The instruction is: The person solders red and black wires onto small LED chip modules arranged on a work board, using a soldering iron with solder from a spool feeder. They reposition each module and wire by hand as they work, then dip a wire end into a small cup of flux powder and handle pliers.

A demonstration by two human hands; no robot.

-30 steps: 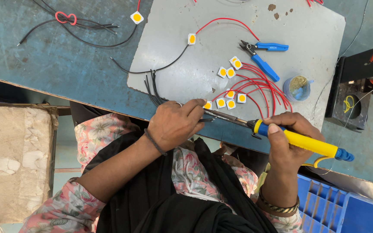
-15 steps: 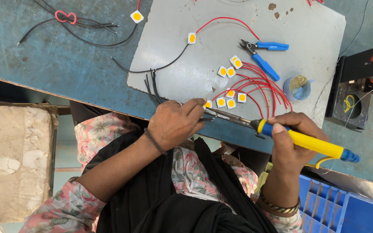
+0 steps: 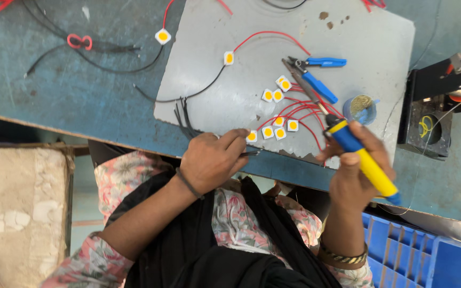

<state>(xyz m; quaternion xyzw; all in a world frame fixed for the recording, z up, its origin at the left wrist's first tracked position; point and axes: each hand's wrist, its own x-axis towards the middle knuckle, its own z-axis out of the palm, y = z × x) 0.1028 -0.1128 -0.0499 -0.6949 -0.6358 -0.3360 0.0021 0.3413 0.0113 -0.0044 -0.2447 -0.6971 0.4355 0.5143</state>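
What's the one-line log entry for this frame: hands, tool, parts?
left hand: pinching black wire by LED chip | right hand: gripping soldering iron, tip raised over red wires | blue cutters: lying on grey plate

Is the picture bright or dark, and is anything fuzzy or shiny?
Head view: soft, even daylight, faint shadows; the grey board is pale but without hard glare; the right hand with the yellow soldering iron looks slightly soft; the left hand and small square chips are sharp.
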